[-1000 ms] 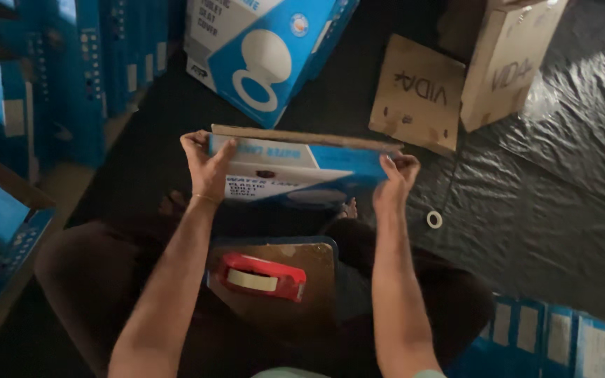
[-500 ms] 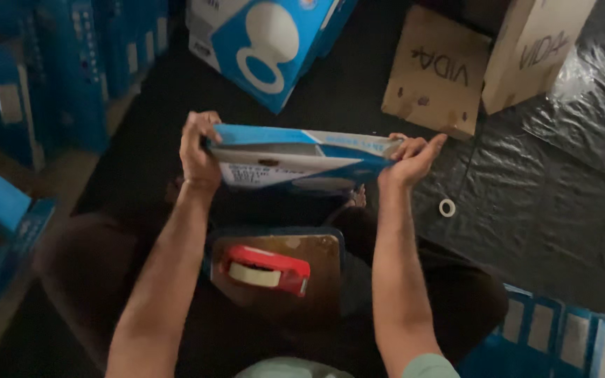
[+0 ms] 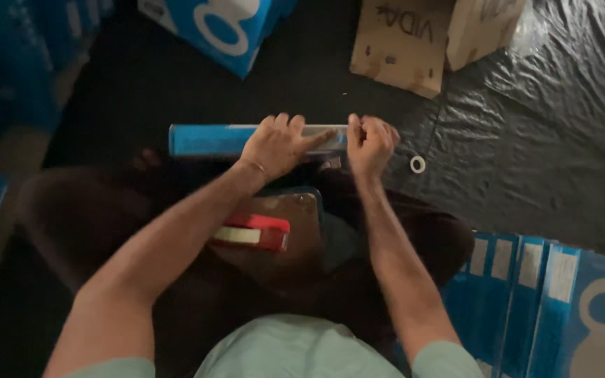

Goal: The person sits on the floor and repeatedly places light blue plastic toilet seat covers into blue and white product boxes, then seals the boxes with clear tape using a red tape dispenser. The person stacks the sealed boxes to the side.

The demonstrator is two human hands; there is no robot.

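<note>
Dark plastic sheeting (image 3: pixel 526 140) covers the floor, creased and shiny toward the upper right of the frame, where 2 brown cardboard boxes (image 3: pixel 400 42) stand. At the top centre sits a large blue and white carton (image 3: pixel 211 28), and a row of flattened blue and white cartons (image 3: pixel 526 280) leans at the lower right. A small white ring (image 3: pixel 418 164) lies on the sheeting, just right of the hands.

At the middle of the frame a flat blue cardboard box (image 3: pixel 204 139) is held edge-up and horizontal in front of the seated person. The left hand (image 3: pixel 278 143) lies across its upper edge, fingers spread and pressing down along it. The right hand (image 3: pixel 371 143) is curled into a loose fist at the box's right end, pinching that end; what exactly sits between its fingers is too blurred to tell.

On the lap, below the hands, a brown board with a dark rim (image 3: pixel 288 238) carries a red tape dispenser with a pale roll (image 3: pixel 253 232), which neither hand touches.

Judging by this, the box appears folded flat or nearly closed, with the hands working its top seam. Taping seems not yet begun, since the dispenser rests unused.
</note>
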